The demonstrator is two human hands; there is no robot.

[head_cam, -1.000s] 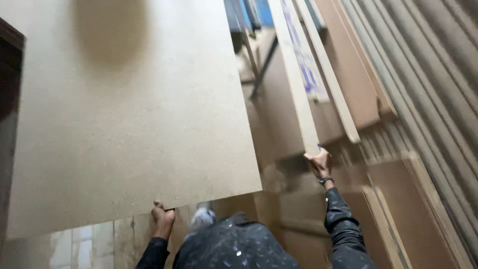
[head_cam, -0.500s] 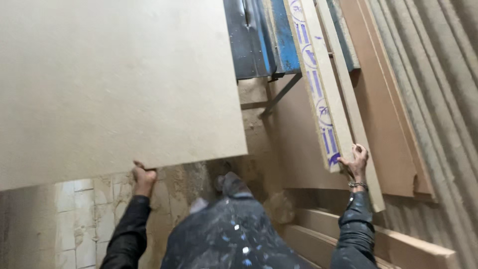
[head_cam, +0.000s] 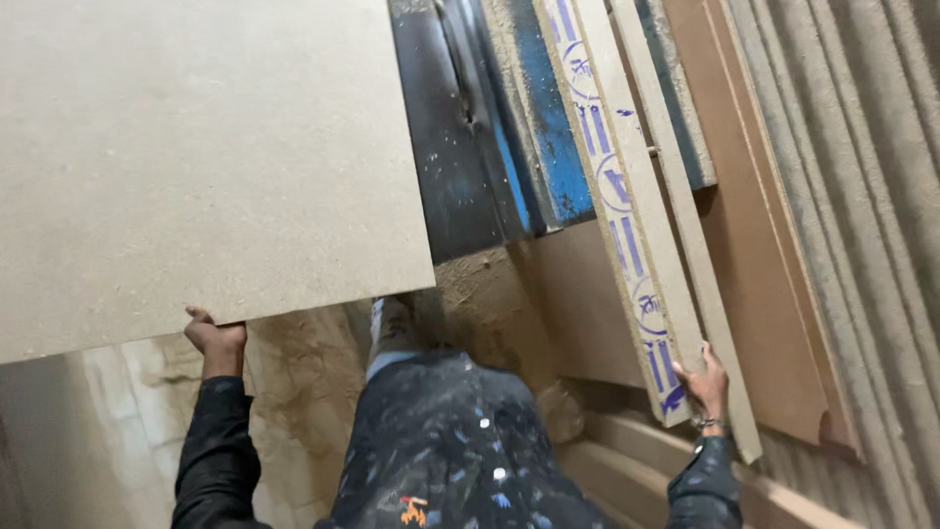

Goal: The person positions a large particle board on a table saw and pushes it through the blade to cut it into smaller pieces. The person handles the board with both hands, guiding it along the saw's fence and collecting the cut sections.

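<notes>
I see my left hand curled under the lower edge of a big pale fibreboard sheet, its grip clenched on that edge, with the sheet filling the upper left of the head view and tilted above the sawdust-covered floor. My right hand is far off to the right, its grip closed on the bottom end of a long narrow board with blue markings, which leans among other boards. Just beside it stands a thin pale strip, and behind that a brown panel. Between the sheet and the marked board I see a dark and blue machine part. My paint-spattered dark clothing is at the bottom.
</notes>
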